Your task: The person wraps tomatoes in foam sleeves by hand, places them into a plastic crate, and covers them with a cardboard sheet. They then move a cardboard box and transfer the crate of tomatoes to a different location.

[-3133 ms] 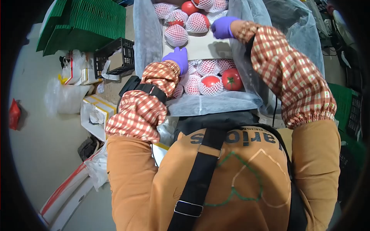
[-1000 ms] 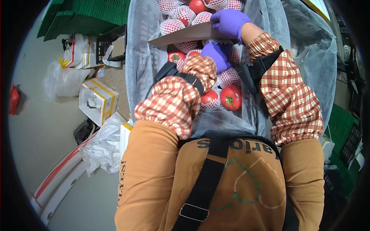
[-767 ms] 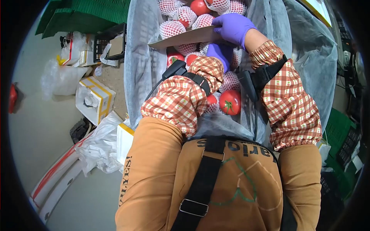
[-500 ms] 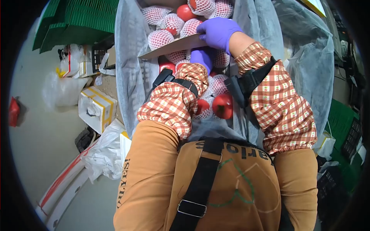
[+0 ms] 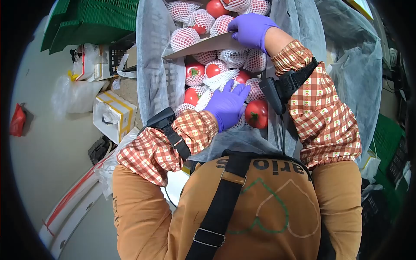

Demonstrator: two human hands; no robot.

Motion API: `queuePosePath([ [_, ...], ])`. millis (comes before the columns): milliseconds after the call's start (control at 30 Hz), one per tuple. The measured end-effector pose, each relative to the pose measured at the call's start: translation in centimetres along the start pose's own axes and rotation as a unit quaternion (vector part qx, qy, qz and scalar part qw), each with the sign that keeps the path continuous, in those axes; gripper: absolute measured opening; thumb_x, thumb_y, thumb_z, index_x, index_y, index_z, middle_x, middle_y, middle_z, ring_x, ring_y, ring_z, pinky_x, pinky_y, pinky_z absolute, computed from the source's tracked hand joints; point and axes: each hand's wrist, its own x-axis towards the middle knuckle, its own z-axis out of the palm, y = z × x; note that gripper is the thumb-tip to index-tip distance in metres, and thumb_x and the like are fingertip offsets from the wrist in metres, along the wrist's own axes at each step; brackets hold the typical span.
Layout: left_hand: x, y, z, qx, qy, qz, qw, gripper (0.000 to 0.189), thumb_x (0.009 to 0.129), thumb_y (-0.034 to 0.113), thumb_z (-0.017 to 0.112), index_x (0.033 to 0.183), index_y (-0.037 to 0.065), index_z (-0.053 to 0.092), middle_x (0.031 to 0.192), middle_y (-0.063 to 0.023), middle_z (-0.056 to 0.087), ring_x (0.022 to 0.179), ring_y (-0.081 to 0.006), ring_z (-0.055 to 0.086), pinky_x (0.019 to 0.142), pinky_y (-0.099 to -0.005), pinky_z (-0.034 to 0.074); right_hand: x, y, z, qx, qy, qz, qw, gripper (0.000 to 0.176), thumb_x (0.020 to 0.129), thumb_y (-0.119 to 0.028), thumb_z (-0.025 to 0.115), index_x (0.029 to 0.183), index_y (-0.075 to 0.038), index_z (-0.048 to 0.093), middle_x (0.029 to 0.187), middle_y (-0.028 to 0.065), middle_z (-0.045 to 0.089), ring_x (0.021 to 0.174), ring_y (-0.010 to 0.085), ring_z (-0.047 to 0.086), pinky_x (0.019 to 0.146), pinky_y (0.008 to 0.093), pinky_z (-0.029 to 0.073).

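Note:
Wearing a purple glove, my right hand (image 5: 253,31) pinches the edge of a thin grey cardboard sheet (image 5: 203,46), which is lifted at a slant over the produce. My left hand (image 5: 227,105), also gloved, rests with fingers spread on the near part of the layer, beside a bare red tomato (image 5: 256,114). Around it lie several tomatoes in white foam nets, one (image 5: 195,74) showing its green calyx. More netted tomatoes (image 5: 185,39) sit beyond the sheet. What is under my left palm is hidden.
A crate lined with pale translucent sheeting (image 5: 149,56) holds the tomatoes. Another lined crate (image 5: 355,78) stands to the right. Green corrugated panels (image 5: 91,26) are at upper left. A white box with yellow tape (image 5: 115,116) and plastic bags (image 5: 76,97) lie on the floor.
My left hand has come out from under the sheet, moving back toward me, and now lies spread on the near tomatoes. My right hand keeps the sheet raised. The view has shifted slightly.

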Motion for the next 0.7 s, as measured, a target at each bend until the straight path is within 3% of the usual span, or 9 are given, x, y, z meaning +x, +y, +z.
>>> queuePosePath([
  [167, -1.2, -0.4, -2.8, -0.025, 0.044, -0.047, 0.998, 0.059, 0.081, 0.025, 0.059, 0.132, 0.0, 0.041, 0.128, -0.0237, 0.048, 0.114, -0.0419, 0.049, 0.09, -0.0482, 0.046, -0.2, -0.2, -0.3, 0.003, 0.003, 0.006, 1.0, 0.025, 0.08, -0.02, 0.06, 0.102, -0.011, 0.068, 0.097, 0.0143, 0.068, 0.091, 0.0323, 0.065, 0.08, 0.0411, 0.051],
  [200, -2.0, 0.3, -4.8, -0.062, 0.02, -0.074, 0.995, 0.057, 0.078, 0.023, 0.065, 0.126, 0.0, 0.044, 0.116, -0.0229, 0.053, 0.105, -0.0397, 0.053, 0.086, -0.0466, 0.047, -0.2, -0.1, 0.1, 0.005, 0.005, 0.015, 1.0, 0.024, 0.08, -0.019, 0.06, 0.101, -0.011, 0.069, 0.096, 0.0141, 0.068, 0.09, 0.0323, 0.065, 0.079, 0.0411, 0.051],
  [233, -3.1, 0.6, -5.2, -0.066, 0.014, -0.074, 0.995, 0.057, 0.078, 0.023, 0.065, 0.126, 0.0, 0.044, 0.116, -0.0229, 0.053, 0.105, -0.0397, 0.053, 0.086, -0.0466, 0.047, 0.0, 0.0, 0.6, 0.009, 0.0, 0.018, 1.0, 0.024, 0.08, -0.019, 0.06, 0.101, -0.011, 0.069, 0.096, 0.0141, 0.068, 0.09, 0.0323, 0.065, 0.079, 0.0411, 0.051],
  [300, -5.0, 1.1, -5.7, -0.106, -0.106, -0.093, 0.984, 0.063, 0.075, 0.022, 0.073, 0.128, 0.002, 0.046, 0.117, -0.022, 0.052, 0.107, -0.04, 0.053, 0.091, -0.0448, 0.045, 0.7, -0.5, 0.3, -0.023, -0.012, 0.007, 1.0, 0.033, 0.082, -0.021, 0.054, 0.113, -0.019, 0.066, 0.11, 0.0111, 0.067, 0.099, 0.0292, 0.065, 0.086, 0.0403, 0.051],
  [333, -5.8, 1.0, -4.7, -0.132, -0.086, -0.069, 0.985, 0.066, 0.07, 0.021, 0.078, 0.124, 0.001, 0.047, 0.112, -0.0204, 0.053, 0.104, -0.039, 0.054, 0.088, -0.0458, 0.046, -0.1, -0.2, 0.2, 0.007, -0.011, 0.037, 0.999, 0.03, 0.078, -0.025, 0.056, 0.103, -0.017, 0.07, 0.097, 0.0135, 0.069, 0.089, 0.0324, 0.067, 0.081, 0.0417, 0.052],
  [500, -4.1, 0.9, -2.2, -0.062, -0.086, -0.058, 0.993, 0.065, 0.067, 0.024, 0.078, 0.119, 0.0, 0.048, 0.104, -0.02, 0.055, 0.098, -0.0377, 0.056, 0.082, -0.0452, 0.047, -0.1, -0.7, -0.3, 0.004, -0.028, 0.035, 0.999, 0.031, 0.077, -0.021, 0.056, 0.105, -0.016, 0.069, 0.098, 0.0152, 0.069, 0.091, 0.0329, 0.066, 0.081, 0.0417, 0.051],
  [567, -2.9, 1.5, -2.5, -0.026, -0.157, -0.068, 0.985, 0.066, 0.064, 0.027, 0.078, 0.116, 0.001, 0.049, 0.1, -0.0213, 0.055, 0.093, -0.038, 0.057, 0.08, -0.0453, 0.047, 0.2, -0.5, 0.2, 0.005, -0.03, 0.035, 0.999, 0.03, 0.077, -0.021, 0.056, 0.104, -0.016, 0.069, 0.097, 0.0156, 0.069, 0.091, 0.0332, 0.066, 0.081, 0.0415, 0.051],
  [633, -2.6, 1.3, -4.0, -0.024, -0.205, -0.078, 0.975, 0.072, 0.063, 0.03, 0.078, 0.121, 0.0, 0.049, 0.105, -0.0229, 0.057, 0.098, -0.0378, 0.058, 0.083, -0.0441, 0.048, 0.8, 0.3, 1.0, -0.015, -0.041, 0.01, 0.999, 0.031, 0.077, -0.021, 0.056, 0.104, -0.016, 0.069, 0.097, 0.0151, 0.069, 0.091, 0.0333, 0.066, 0.081, 0.0415, 0.051],
  [700, -3.8, 0.5, -6.3, -0.08, -0.141, -0.074, 0.984, 0.076, 0.064, 0.03, 0.077, 0.127, -0.001, 0.047, 0.114, -0.0239, 0.058, 0.105, -0.0376, 0.058, 0.09, -0.0424, 0.048, 0.0, -0.3, 0.1, -0.006, -0.04, 0.02, 0.999, 0.031, 0.077, -0.02, 0.056, 0.105, -0.015, 0.069, 0.096, 0.015, 0.069, 0.091, 0.0333, 0.066, 0.08, 0.0414, 0.051],
])
